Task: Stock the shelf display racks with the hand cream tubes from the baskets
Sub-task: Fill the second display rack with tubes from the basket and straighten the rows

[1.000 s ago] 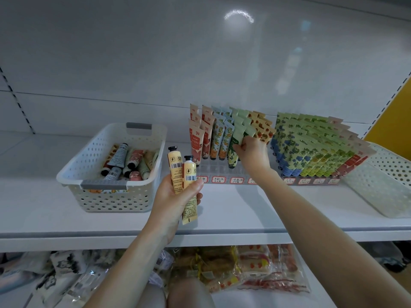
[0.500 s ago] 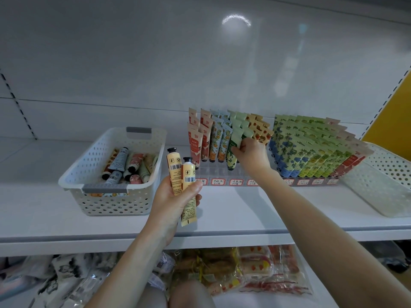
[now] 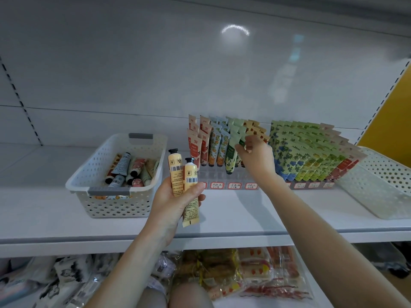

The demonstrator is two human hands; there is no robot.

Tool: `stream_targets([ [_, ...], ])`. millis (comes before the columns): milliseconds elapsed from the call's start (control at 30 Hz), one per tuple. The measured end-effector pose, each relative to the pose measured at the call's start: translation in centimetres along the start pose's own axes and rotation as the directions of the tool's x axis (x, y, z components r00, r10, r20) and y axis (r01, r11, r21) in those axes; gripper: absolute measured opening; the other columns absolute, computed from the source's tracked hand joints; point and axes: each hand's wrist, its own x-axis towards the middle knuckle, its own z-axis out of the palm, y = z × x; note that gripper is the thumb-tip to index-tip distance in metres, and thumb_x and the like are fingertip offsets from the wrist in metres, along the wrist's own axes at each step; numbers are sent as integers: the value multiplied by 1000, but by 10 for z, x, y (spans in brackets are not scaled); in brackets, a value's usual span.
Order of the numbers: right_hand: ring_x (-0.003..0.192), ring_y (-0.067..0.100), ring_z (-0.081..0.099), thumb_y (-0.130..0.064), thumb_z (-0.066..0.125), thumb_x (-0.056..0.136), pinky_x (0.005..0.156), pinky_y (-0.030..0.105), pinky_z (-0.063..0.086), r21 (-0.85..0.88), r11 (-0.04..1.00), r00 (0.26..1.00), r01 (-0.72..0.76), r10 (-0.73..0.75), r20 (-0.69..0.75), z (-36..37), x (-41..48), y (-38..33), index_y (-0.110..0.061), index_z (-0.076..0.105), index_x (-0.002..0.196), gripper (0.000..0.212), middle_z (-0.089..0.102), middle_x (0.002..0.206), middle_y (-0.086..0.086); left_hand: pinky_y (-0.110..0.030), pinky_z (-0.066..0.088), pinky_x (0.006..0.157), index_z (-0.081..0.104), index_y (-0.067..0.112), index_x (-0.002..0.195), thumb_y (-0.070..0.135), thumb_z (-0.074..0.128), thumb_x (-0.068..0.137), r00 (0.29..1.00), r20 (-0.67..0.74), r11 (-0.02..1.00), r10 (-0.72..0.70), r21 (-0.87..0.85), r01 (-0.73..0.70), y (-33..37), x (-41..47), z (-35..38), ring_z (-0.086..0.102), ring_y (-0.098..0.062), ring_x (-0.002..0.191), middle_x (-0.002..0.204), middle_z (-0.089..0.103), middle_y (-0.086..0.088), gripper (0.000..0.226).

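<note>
**Shelf layout.** The white shelf carries, from its left end to its right end, a perforated left basket, a left rack, a right rack and a right basket.

**Stock.**
- Loose hand cream tubes lie mixed inside the left basket.
- The left rack holds tubes standing cap-down in rows: red, blue-orange, green, then orange.
- Its front slots near the shelf's front edge show no tubes.
- The right rack is packed with floral tubes.
- Price labels run along the front of both racks.

**Left hand.** The left hand is over the front edge of the shelf, between the left basket and the left rack. Its fingers and thumb are wrapped around two yellow tubes. Both tubes are held upright with black caps up and barcodes facing the camera.

**Right hand.** The right hand reaches into the left rack at the green rows. Its thumb and fingertips are closed together on the top end of a green tube. Most of that tube is hidden behind the hand.

**Below.** Snack packets lie on the lower shelf.
</note>
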Motion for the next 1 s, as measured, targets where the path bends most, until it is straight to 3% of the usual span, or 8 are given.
stream_targets([
  [67,98,21,60,-21,57,92,77,20,43,106,994,997,38,-30,-77,-11,-9,-11,-2,58,120,34,64,108,8,-24,56,60,60,12,100,21,71,66,1000,19,1000,3,-31,-2,6,-5,2,70,-17,69,82,70,-4,36],
  [133,83,8,61,-20,59,91,71,7,45,263,962,997,71,-58,-57,-22,-22,-26,-3,64,112,27,64,94,0,-24,57,58,61,13,98,23,70,61,999,37,999,13,-43,-11,11,-10,4,71,-19,67,79,72,-4,39],
  [267,65,6,64,-28,62,88,62,17,53,444,893,956,74,-190,222,-37,-53,-53,-18,68,83,12,68,74,-2,-22,53,54,61,14,94,25,72,59,996,46,996,75,46,-77,18,-21,10,67,-13,60,69,70,3,38],
  [400,58,0,60,-28,64,84,54,14,47,560,825,895,-71,-195,402,-40,-71,-67,-16,67,81,12,66,71,-5,-24,53,58,61,16,92,29,73,56,990,66,983,126,129,-134,21,-32,13,63,-9,61,65,68,7,40],
  [600,65,12,61,-12,53,93,60,18,51,710,628,847,-319,-149,511,-48,-79,-65,-2,65,84,18,65,74,6,-31,50,67,60,10,94,31,67,67,995,99,1000,16,6,-17,26,-48,2,63,-18,71,74,68,-2,35],
  [667,65,13,61,-9,48,94,58,18,51,759,519,844,-392,-125,521,-50,-81,-64,0,62,86,18,64,75,7,-28,51,64,59,11,93,27,67,66,993,119,1000,-7,-13,8,27,-52,-4,67,-18,76,81,70,-6,32],
  [800,73,16,63,-6,45,95,62,20,54,805,385,848,-452,-95,521,-51,-84,-63,2,61,89,19,64,83,12,-23,54,55,55,10,94,10,67,72,990,142,1000,-7,-13,8,27,-58,-9,68,-15,66,74,71,-6,25],
  [1000,78,20,66,-4,45,93,68,24,57,808,315,847,-499,-18,530,-52,-85,-53,2,62,92,19,66,88,16,-22,54,54,50,7,97,3,68,78,997,-58,997,53,-60,-57,24,-49,-10,68,-13,66,80,68,-9,26],
])
